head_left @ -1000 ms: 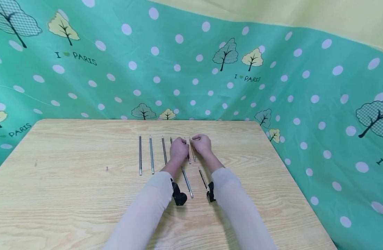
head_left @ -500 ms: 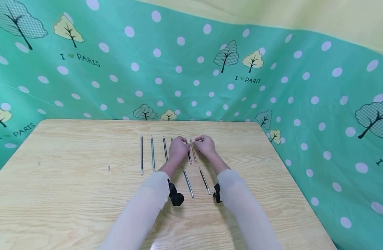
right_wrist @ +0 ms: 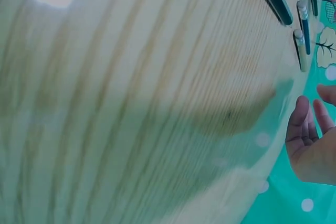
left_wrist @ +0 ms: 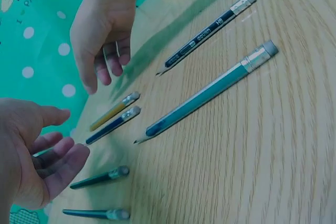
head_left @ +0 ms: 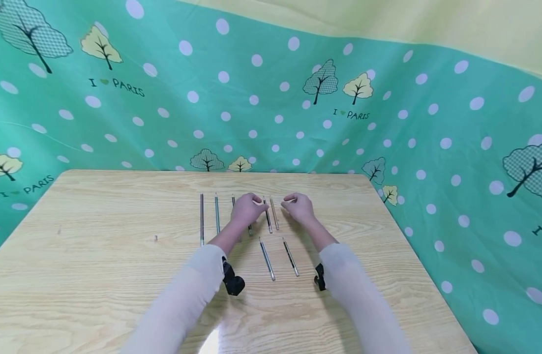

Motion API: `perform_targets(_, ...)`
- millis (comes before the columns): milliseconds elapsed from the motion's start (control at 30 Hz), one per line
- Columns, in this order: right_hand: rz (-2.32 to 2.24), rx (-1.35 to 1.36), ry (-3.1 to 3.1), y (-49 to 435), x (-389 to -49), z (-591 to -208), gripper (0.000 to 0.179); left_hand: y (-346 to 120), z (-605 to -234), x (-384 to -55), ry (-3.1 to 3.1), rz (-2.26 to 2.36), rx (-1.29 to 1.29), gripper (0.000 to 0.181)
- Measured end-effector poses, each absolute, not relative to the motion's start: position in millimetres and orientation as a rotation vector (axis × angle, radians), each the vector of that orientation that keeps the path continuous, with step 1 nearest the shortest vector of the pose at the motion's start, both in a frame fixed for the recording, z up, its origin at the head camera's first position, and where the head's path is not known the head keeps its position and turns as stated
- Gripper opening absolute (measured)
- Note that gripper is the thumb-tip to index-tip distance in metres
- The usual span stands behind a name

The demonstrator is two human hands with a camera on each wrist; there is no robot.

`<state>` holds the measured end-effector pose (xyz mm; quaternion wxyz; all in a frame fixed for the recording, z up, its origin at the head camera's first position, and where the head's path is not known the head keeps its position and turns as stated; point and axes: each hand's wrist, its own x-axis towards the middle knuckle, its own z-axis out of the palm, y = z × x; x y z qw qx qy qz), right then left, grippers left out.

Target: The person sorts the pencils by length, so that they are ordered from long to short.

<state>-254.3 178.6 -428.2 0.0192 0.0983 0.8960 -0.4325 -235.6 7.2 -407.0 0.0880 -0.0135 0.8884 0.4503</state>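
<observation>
My left hand [head_left: 246, 209] hovers over the back row of pencils, its fingers loosely bent and holding nothing. It hides parts of the pencils beneath. Just right of its fingertips lie a dark pencil [head_left: 267, 215] and a yellow pencil [head_left: 274, 214], side by side and slightly slanted. Beyond them, my right hand [head_left: 299, 207] is apart from the yellow pencil, fingers relaxed, nothing between them. In the left wrist view both hands show empty near the yellow pencil [left_wrist: 114, 111]. Closer to me lie a teal pencil [head_left: 267, 259] and a black pencil [head_left: 290, 256], erasers toward me.
Left in the row are a dark purple pencil [head_left: 202, 219] and a teal pencil [head_left: 217, 214]. A tiny pinkish bit [head_left: 156, 238] lies farther left on the wooden table [head_left: 98, 285]. A green dotted curtain [head_left: 253, 98] hangs behind and to the right.
My hands have drawn apart from around the yellow and dark pencils, the left moving left and the right moving right. Those two pencils now show more fully. The view has shifted slightly.
</observation>
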Motion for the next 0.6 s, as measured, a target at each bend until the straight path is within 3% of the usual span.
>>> perform_targets(600,-1.301,0.170,2.752,191,-237,-421,0.025,-5,-407,-217,2.656,1.175,0.104,0.037)
